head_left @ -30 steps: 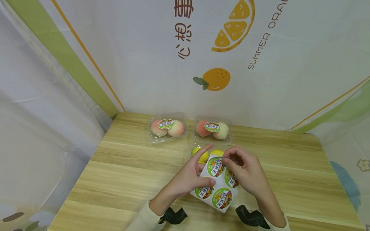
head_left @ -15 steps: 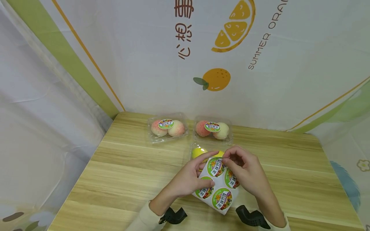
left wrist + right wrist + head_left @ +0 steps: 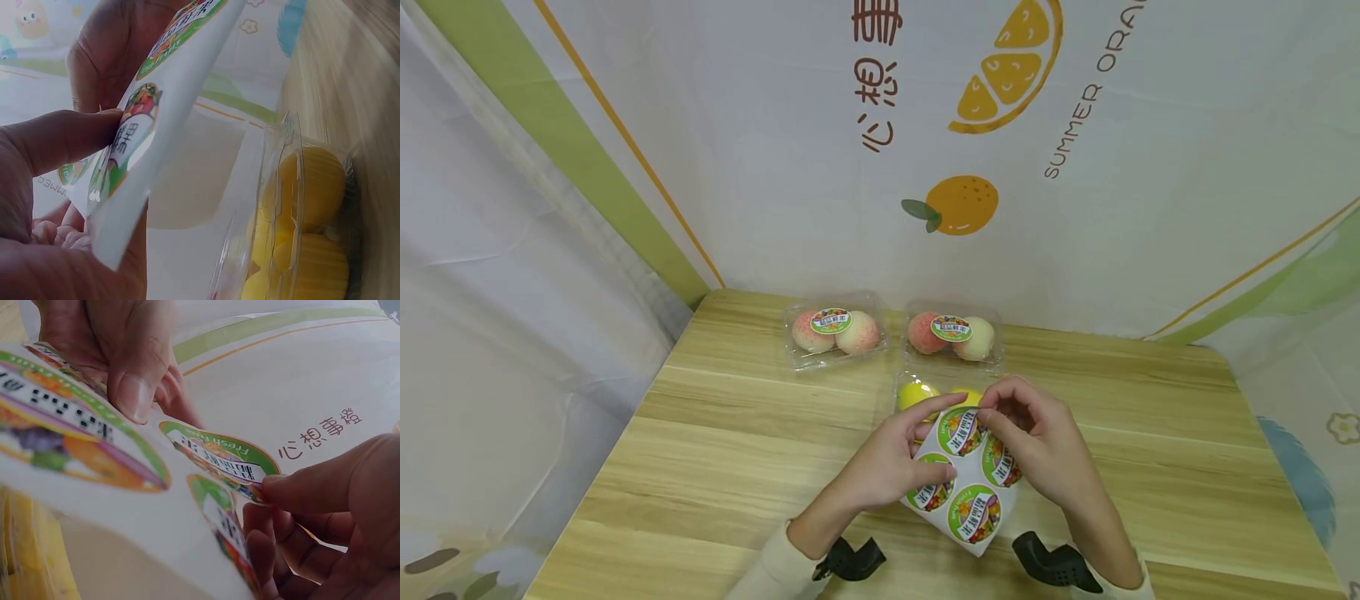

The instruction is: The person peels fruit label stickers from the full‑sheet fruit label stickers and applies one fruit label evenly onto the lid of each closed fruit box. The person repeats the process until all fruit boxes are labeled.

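White sticker sheet (image 3: 967, 479), four round green-rimmed fruit labels, held tilted above desk (image 3: 730, 450), just in front of clear box of yellow fruit (image 3: 917, 393). My left hand (image 3: 891, 462) grips sheet, thumb pressed on lower label. My right hand (image 3: 1037, 446), fingers pinching edge of top label (image 3: 961, 430).

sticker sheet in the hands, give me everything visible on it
The sticker sheet is a white, glossy backing sheet bearing four round green-rimmed stickers with fruit art and printed characters. It is held tilted above the wooden table, in front of a clear box of yellow fruit. The left hand grips its left edge, thumb on a sticker; the right hand pinches the top sticker's edge.
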Action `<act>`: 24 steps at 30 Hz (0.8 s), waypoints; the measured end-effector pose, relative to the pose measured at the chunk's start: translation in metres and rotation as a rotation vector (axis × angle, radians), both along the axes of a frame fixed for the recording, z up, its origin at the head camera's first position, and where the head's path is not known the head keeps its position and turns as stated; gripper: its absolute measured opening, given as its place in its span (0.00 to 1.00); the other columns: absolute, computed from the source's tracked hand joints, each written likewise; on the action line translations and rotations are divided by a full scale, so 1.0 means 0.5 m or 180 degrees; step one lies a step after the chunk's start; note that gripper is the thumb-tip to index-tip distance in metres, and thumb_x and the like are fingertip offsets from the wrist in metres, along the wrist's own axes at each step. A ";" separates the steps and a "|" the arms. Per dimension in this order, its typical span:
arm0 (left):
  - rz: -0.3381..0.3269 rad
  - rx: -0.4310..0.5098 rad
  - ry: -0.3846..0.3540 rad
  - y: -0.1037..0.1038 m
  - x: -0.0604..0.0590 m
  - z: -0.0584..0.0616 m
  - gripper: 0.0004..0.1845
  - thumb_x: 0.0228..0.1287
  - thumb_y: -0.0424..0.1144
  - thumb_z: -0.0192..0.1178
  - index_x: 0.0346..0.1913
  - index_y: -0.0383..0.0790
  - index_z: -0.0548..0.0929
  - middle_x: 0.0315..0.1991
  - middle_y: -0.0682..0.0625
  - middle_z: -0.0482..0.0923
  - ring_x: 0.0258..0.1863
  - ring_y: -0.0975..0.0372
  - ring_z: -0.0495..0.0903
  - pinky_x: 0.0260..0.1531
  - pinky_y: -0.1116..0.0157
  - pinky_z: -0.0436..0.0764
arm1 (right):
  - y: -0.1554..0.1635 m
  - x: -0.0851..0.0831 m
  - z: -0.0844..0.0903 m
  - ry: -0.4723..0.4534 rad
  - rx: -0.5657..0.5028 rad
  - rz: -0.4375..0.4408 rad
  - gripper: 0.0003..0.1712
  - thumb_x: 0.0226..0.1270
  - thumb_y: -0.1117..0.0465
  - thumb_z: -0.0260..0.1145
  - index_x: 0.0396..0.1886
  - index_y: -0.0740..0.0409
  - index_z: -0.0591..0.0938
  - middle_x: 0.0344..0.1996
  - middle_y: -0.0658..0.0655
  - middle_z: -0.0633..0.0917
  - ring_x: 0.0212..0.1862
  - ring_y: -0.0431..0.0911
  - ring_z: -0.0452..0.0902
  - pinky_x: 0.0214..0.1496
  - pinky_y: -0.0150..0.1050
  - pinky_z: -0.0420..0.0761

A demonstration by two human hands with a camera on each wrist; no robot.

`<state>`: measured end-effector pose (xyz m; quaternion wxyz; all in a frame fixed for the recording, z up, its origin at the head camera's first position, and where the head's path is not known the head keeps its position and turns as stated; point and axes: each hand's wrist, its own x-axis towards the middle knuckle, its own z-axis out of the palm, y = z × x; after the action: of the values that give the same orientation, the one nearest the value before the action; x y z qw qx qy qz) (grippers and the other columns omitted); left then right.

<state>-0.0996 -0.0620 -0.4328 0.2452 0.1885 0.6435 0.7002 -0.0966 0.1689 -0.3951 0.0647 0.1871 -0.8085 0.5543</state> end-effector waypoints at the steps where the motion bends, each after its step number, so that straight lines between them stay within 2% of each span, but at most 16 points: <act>1: 0.0002 0.0003 -0.0009 0.000 0.000 0.000 0.45 0.67 0.19 0.68 0.83 0.51 0.71 0.52 0.45 0.91 0.40 0.57 0.93 0.37 0.59 0.92 | 0.000 0.000 0.000 0.0002 -0.0009 0.0008 0.08 0.76 0.76 0.69 0.43 0.60 0.86 0.37 0.54 0.85 0.34 0.46 0.79 0.34 0.33 0.81; 16: -0.0038 0.0095 0.0008 0.000 -0.002 -0.003 0.47 0.68 0.18 0.68 0.85 0.53 0.69 0.50 0.43 0.91 0.38 0.57 0.93 0.36 0.59 0.92 | 0.003 -0.001 0.001 0.0014 0.0000 0.0041 0.09 0.77 0.76 0.68 0.43 0.59 0.85 0.37 0.54 0.84 0.33 0.46 0.80 0.31 0.35 0.81; 24: -0.0034 0.0010 0.0140 0.000 -0.001 -0.002 0.43 0.69 0.20 0.68 0.83 0.50 0.72 0.51 0.45 0.91 0.37 0.59 0.92 0.35 0.60 0.91 | 0.004 -0.002 0.000 -0.0007 0.0010 0.0041 0.08 0.77 0.76 0.68 0.43 0.59 0.84 0.37 0.54 0.84 0.33 0.46 0.79 0.31 0.35 0.80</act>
<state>-0.1002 -0.0622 -0.4337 0.2344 0.2078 0.6466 0.6956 -0.0978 0.1707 -0.3951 0.0599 0.1919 -0.8082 0.5535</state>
